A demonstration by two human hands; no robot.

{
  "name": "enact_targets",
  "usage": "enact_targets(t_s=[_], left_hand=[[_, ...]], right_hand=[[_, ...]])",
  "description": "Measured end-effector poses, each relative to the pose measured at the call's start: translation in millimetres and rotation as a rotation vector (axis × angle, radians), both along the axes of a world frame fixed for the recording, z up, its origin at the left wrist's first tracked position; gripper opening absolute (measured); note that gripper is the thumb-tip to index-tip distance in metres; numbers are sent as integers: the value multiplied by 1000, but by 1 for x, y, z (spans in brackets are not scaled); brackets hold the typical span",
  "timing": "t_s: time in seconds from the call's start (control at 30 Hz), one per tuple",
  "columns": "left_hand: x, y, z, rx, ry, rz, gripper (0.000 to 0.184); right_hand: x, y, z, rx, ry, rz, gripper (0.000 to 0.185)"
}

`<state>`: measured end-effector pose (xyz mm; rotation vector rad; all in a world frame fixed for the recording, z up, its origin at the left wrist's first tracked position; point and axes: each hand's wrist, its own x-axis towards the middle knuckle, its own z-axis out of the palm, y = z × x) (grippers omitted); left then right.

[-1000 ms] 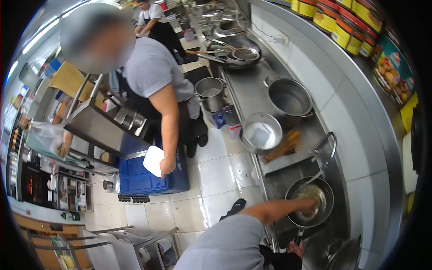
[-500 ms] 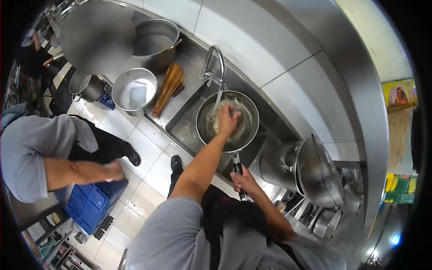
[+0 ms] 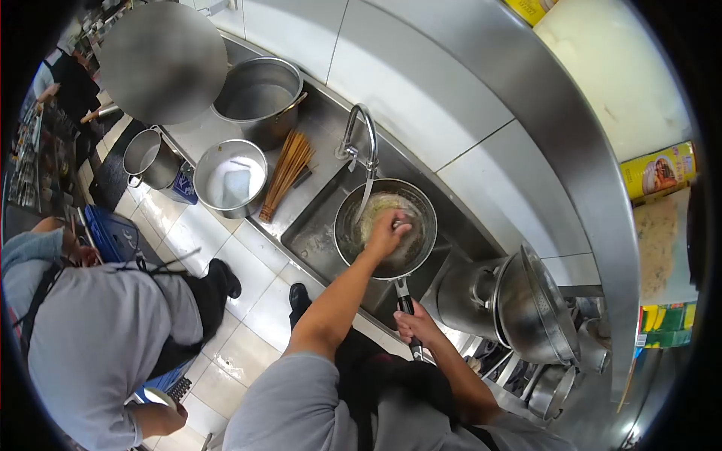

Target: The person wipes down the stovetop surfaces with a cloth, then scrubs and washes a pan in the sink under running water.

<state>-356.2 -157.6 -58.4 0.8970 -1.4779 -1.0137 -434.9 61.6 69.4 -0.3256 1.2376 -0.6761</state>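
Observation:
A frying pan (image 3: 423, 254) rests tilted in the sink (image 3: 312, 233) below the faucet (image 3: 364, 124), which runs a stream of water into it. Cloudy, foamy water swirls over the pan's bottom. My left hand (image 3: 385, 234) is inside the pan, its fingers curled and pressed down near the middle; what they hold is hidden, though a small greyish bit shows by the fingertips. My right hand (image 3: 418, 325) is wrapped round the pan's black handle (image 3: 405, 304), on the side nearest my body.
Left of the sink lie a bundle of thin bamboo sticks (image 3: 287, 177), a pot with suds and a cloth (image 3: 259, 201), and a large deep pot (image 3: 256, 124). Stacked metal pots and a colander (image 3: 541, 301) stand at the right. A co-worker (image 3: 113, 323) bends close by on the left.
My left hand has shifted within the pan, fingers curling more. My right hand keeps its grip on the handle. The co-worker has bent further over, and the view has shifted slightly.

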Motion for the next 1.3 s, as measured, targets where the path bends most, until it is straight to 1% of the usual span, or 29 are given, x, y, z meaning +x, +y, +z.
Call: enact_targets(t_s=[0.03, 0.07, 0.13, 0.17, 0.23, 0.27, 0.33, 0.37, 0.43, 0.47, 0.53, 0.57, 0.6, 0.63, 0.67, 0.73, 0.77, 0.83, 0.87, 0.93, 0.97, 1.07, 1.1, 1.13, 1.2, 1.23, 1.27, 1.3], left_hand=[[10, 1, 0, 151, -32, 80, 31], [18, -8, -5, 149, -34, 76, 31], [27, -33, -17, 174, -152, 656, 30], [25, -38, -8, 175, -153, 654, 30], [16, -42, 16, 147, 150, 298, 29], [8, -39, 17, 147, 151, 297, 29], [-2, -33, 18, -106, -1, -178, 30], [1, -25, 20, -104, -2, -182, 30], [10, -9, 26, -227, -120, -586, 32], [15, -14, 22, -228, -121, -586, 32], [29, -30, 7, -378, -188, -584, 30], [36, -38, 5, -343, -266, -369, 31], [38, -56, 6, -310, -403, -228, 30], [42, -63, 10, -231, -440, -49, 30], [43, -69, 6, -189, -417, 38, 31], [39, -67, -12, 2, -333, -63, 31], [40, -58, -17, 5, -331, -64, 31], [42, -39, -23, -55, -289, -550, 33], [44, -43, -26, -51, -288, -554, 33], [48, -50, -34, 138, -392, -130, 33], [40, -47, -38, 133, -374, -29, 33], [22, -9, -39, 65, -335, -56, 31], [25, 7, -33, 180, -309, -8, 31], [28, 14, -38, 174, -310, -2, 31], [30, 14, -62, 630, -313, 349, 33], [29, 6, -75, 684, -291, 485, 33], [22, -3, -72, 684, -289, 489, 33], [7, -12, -66, 685, -91, 466, 31]], right_hand=[[-3, 2, 0, 2, -32, 5, 23], [-4, 5, 0, 7, -64, 8, 22], [-2, 12, -4, 4, -85, -1, 21], [3, 12, 0, 15, -97, 20, 22], [9, 11, 0, 26, -130, 42, 23], [8, 10, -1, 27, -129, 42, 23], [8, 6, -2, 20, -136, 30, 22], [1, 7, -11, 14, -128, 23, 22], [-9, 7, -8, 10, -139, 2, 22], [-15, 6, -7, 2, -149, -17, 22], [-19, 11, -12, -3, -143, -12, 23], [-17, 14, -13, -24, -79, 27, 23], [-16, 15, -13, -45, -14, 66, 24], [-12, 14, -8, -31, -7, 78, 24], [-9, 14, -10, -24, -3, 71, 24], [-8, 14, -16, 1, 50, 86, 27], [-9, 16, -19, -5, 33, 67, 28], [-14, 14, -19, -1, 36, 66, 28], [-16, 16, -19, 6, 34, 57, 28], [-18, 19, -20, 23, 31, 64, 28], [-19, 19, -20, 30, 31, 80, 28], [-10, 16, -25, 50, 59, 28, 28], [-8, 17, -31, 39, 61, 13, 28], [-6, 18, -37, 30, 78, 9, 29], [3, 18, -31, 9, 125, 26, 29], [7, 19, -31, 5, 124, 27, 29], [10, 21, -31, 11, 160, 69, 29], [11, 22, -31, 20, 198, 113, 29]])
